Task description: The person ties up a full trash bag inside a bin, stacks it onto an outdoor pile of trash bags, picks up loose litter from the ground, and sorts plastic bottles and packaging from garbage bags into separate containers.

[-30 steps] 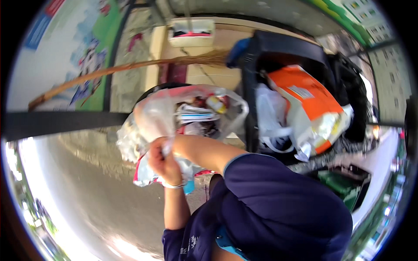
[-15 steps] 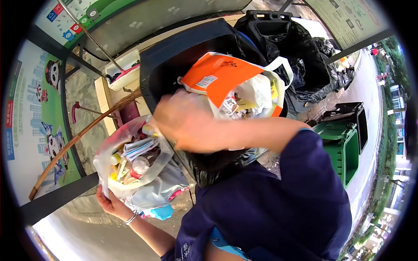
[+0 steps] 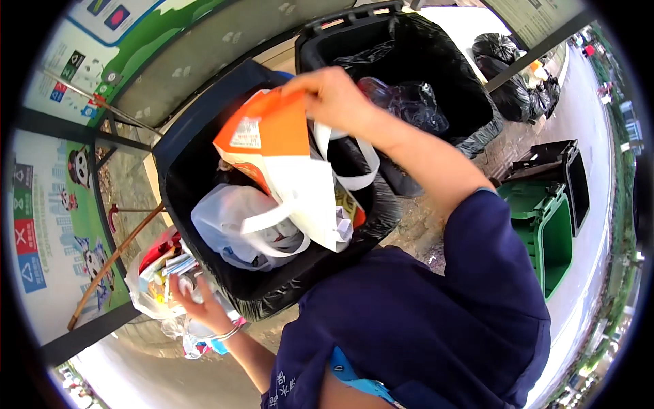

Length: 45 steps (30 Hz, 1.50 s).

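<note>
My right hand [image 3: 334,99] grips the orange end of an orange and white shopping bag [image 3: 283,167]. The shopping bag is tilted over a dark bin [image 3: 194,119] lined with black plastic, its white handles hanging loose. Below it in the bin lies a translucent whitish plastic bag [image 3: 221,218]. To the left of the bin, my left hand [image 3: 202,307] has its fingers apart in front of a clear plastic bag [image 3: 146,300] full of bottles, cartons and other waste. Whether the fingertips touch that plastic bag is hard to tell.
A second black bin [image 3: 470,102] with a black liner stands behind, to the right. Tied black bags [image 3: 507,92] lie farther off. A green bin [image 3: 555,238] is at the right. A wooden stick [image 3: 112,262] leans by the panels at the left.
My right hand has moved up and taken hold of the shopping bag, which is now tipped, uncovering the whitish bag. My left hand has shifted off the clear bag's rim, fingers spread.
</note>
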Each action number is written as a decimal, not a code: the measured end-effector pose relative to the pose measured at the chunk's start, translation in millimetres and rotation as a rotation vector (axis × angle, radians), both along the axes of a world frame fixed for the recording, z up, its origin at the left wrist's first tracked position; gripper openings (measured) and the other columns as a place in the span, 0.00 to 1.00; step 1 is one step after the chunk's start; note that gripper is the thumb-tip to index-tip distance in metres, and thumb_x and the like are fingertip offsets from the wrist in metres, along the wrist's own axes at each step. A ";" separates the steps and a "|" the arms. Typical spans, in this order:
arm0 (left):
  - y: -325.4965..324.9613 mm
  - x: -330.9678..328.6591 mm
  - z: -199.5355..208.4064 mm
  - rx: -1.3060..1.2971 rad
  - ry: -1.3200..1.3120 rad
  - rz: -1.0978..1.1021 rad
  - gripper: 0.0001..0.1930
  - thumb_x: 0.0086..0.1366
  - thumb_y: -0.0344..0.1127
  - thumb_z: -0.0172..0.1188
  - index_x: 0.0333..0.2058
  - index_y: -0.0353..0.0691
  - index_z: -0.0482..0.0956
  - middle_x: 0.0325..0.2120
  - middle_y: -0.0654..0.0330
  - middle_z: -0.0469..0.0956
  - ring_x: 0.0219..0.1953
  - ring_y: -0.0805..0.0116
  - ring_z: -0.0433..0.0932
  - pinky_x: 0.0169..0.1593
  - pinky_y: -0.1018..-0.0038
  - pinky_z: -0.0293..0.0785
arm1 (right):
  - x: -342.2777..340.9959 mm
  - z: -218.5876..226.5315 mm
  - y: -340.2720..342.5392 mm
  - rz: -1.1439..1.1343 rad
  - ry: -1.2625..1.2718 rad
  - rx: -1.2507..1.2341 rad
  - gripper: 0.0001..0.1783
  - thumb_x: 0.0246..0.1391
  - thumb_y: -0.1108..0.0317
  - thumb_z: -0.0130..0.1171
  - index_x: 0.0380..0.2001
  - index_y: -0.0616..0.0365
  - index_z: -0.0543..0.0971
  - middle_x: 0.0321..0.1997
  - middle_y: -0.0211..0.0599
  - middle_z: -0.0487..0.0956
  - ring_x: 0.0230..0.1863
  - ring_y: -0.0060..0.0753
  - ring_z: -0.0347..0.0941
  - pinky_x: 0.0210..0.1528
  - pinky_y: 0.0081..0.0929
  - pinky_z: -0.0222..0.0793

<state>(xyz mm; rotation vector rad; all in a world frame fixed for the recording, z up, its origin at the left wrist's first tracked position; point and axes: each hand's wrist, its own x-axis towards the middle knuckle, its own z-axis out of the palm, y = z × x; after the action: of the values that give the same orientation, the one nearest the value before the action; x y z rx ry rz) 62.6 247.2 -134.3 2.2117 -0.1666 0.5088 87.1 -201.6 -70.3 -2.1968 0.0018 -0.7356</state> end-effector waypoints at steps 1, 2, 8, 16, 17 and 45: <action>-25.9 -2.9 0.2 -0.053 0.014 -0.058 0.26 0.61 0.29 0.62 0.57 0.34 0.65 0.58 0.54 0.67 0.59 0.60 0.66 0.60 0.61 0.62 | -2.8 15.0 -21.4 0.046 -0.069 0.062 0.12 0.44 0.75 0.55 0.32 0.55 0.84 0.27 0.44 0.82 0.29 0.42 0.79 0.36 0.32 0.74; -48.6 -2.9 2.3 -0.089 0.025 -0.126 0.26 0.61 0.28 0.61 0.57 0.34 0.66 0.58 0.54 0.66 0.59 0.60 0.66 0.60 0.62 0.62 | -9.4 31.4 -40.5 0.065 -0.058 0.242 0.13 0.44 0.79 0.53 0.32 0.58 0.84 0.24 0.39 0.82 0.26 0.29 0.78 0.33 0.25 0.73; -120.7 -8.6 -5.3 -0.016 0.131 -0.254 0.26 0.55 0.27 0.64 0.54 0.37 0.69 0.58 0.52 0.67 0.59 0.56 0.67 0.58 0.64 0.63 | -124.3 137.0 -126.1 0.076 -0.060 0.544 0.15 0.47 0.80 0.50 0.37 0.63 0.83 0.32 0.42 0.83 0.30 0.25 0.78 0.34 0.20 0.74; -127.1 36.2 -55.5 0.448 0.082 -0.338 0.44 0.43 0.43 0.75 0.59 0.44 0.63 0.63 0.47 0.56 0.64 0.44 0.56 0.62 0.54 0.56 | -273.3 113.3 -365.4 -0.711 -0.100 0.258 0.15 0.52 0.74 0.52 0.42 0.62 0.81 0.39 0.38 0.82 0.34 0.27 0.78 0.38 0.24 0.74; -124.7 42.1 -60.4 0.453 0.088 -0.329 0.44 0.43 0.43 0.75 0.59 0.44 0.63 0.63 0.47 0.56 0.64 0.44 0.56 0.62 0.54 0.56 | -270.0 88.8 -399.5 -0.751 -0.024 0.231 0.15 0.53 0.73 0.53 0.43 0.62 0.81 0.40 0.37 0.82 0.35 0.27 0.78 0.39 0.24 0.74; -113.2 104.8 -66.2 0.060 0.367 -0.383 0.28 0.49 0.29 0.68 0.52 0.43 0.73 0.59 0.53 0.64 0.55 0.49 0.72 0.54 0.66 0.72 | -19.1 -113.0 114.0 0.702 0.616 -0.359 0.24 0.47 0.57 0.62 0.46 0.57 0.74 0.38 0.48 0.80 0.42 0.54 0.76 0.44 0.45 0.72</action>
<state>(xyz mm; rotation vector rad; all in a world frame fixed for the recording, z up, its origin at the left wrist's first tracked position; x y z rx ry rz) 167.4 133.9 -200.5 2.2153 -0.4018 -0.1138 68.0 -87.6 -183.3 -2.4349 -0.5934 0.3616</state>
